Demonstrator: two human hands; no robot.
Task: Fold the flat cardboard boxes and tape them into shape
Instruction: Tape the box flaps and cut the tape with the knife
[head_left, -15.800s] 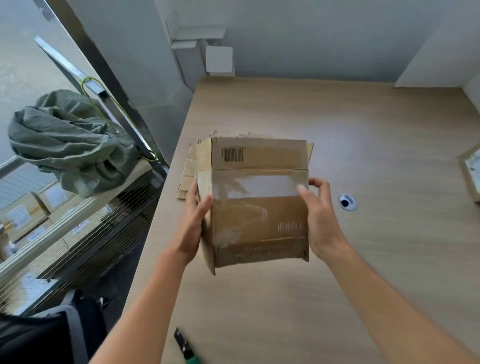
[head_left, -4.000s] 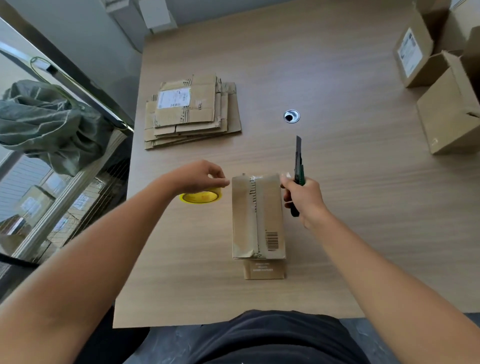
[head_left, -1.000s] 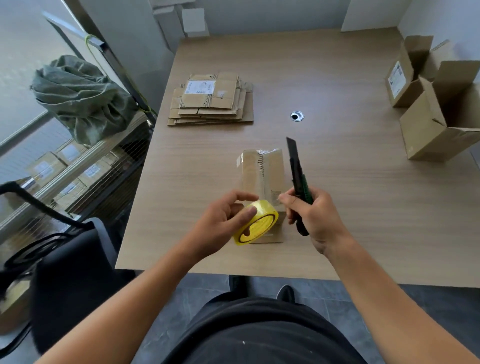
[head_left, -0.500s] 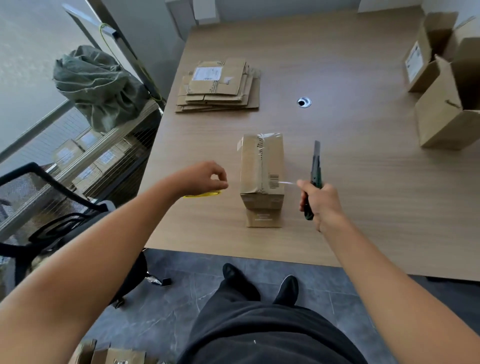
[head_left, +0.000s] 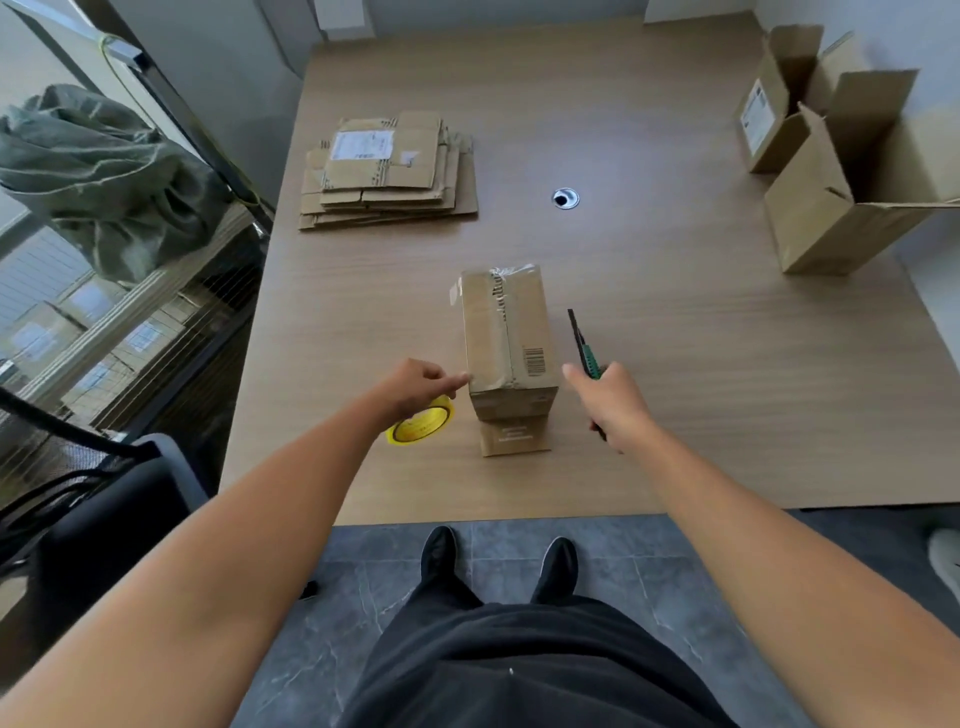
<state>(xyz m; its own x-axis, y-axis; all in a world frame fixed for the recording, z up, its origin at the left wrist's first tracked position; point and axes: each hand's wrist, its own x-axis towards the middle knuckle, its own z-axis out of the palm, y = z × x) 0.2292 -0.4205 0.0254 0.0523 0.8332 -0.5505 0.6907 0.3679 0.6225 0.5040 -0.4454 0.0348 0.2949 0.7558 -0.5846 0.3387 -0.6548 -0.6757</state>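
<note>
Just left of the folded box (head_left: 506, 332), the left hand (head_left: 415, 387) has its grip curled round a yellow tape roll (head_left: 423, 426). The roll sits tilted under the palm, low over the desk (head_left: 701, 374), and whether it touches the wood cannot be told. One outstretched fingertip of that hand touches the box's near left top corner. On the box's other side the right hand (head_left: 610, 402) has its grip clamped on the green handle of a utility knife (head_left: 583, 345). The dark blade points away from the person and stands just beside the box's right wall, apart from it. The box stands closed on the desk near the front edge, with clear tape crinkled over its far end and one short flap (head_left: 514, 439) lying flat toward the person. Bare desk surface runs on both sides of the box and behind it as far as a round cable hole (head_left: 565, 198). A stack of flat cardboard boxes (head_left: 387, 171) lies well apart at the far left, near the desk's left edge, and two open boxes (head_left: 826, 208) stand at the far right edge. Beyond the left edge are a green sack (head_left: 104, 171) and a black chair (head_left: 104, 525)
</note>
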